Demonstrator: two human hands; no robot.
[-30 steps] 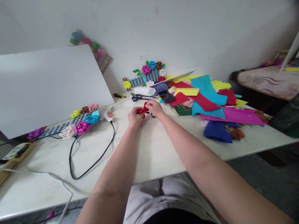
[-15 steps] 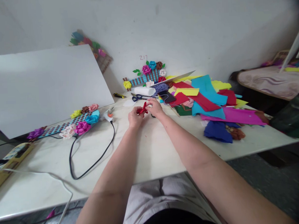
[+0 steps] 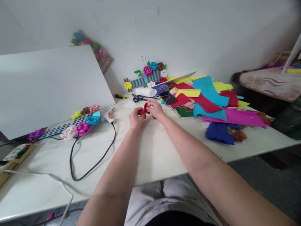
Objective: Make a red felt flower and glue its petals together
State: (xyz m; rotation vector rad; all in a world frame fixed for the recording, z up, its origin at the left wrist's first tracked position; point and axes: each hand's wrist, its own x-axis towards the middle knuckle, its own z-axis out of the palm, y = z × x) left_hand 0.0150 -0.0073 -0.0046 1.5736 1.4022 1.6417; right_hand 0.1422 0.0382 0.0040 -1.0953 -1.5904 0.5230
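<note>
Above the middle of the white table point(image 3: 157, 155), both of my hands pinch a red crepe-paper flower point(image 3: 145, 107). My left hand point(image 3: 136, 118) grips its left side with the fingers closed. From the right, my right hand point(image 3: 154, 109) pinches its upper edge between thumb and fingers. The fingers partly hide the flower's shape. Just beyond the hands lie blue-handled scissors point(image 3: 138, 98) and a white roll point(image 3: 145, 92). A small dark thing, too hidden to name, is under my right hand.
On the left are a hot glue gun point(image 3: 108, 117) with a looping black cord, a woven strip with paper flowers point(image 3: 83, 128), and a power strip point(image 3: 12, 164). A large white board point(image 3: 51, 90) leans behind. Colored paper point(image 3: 209, 94) piles up on the right. A cutter point(image 3: 120, 96) lies at the back.
My right-hand fingers have shifted slightly on the red flower, whose top now looks more folded over. The rest stays where it was.
</note>
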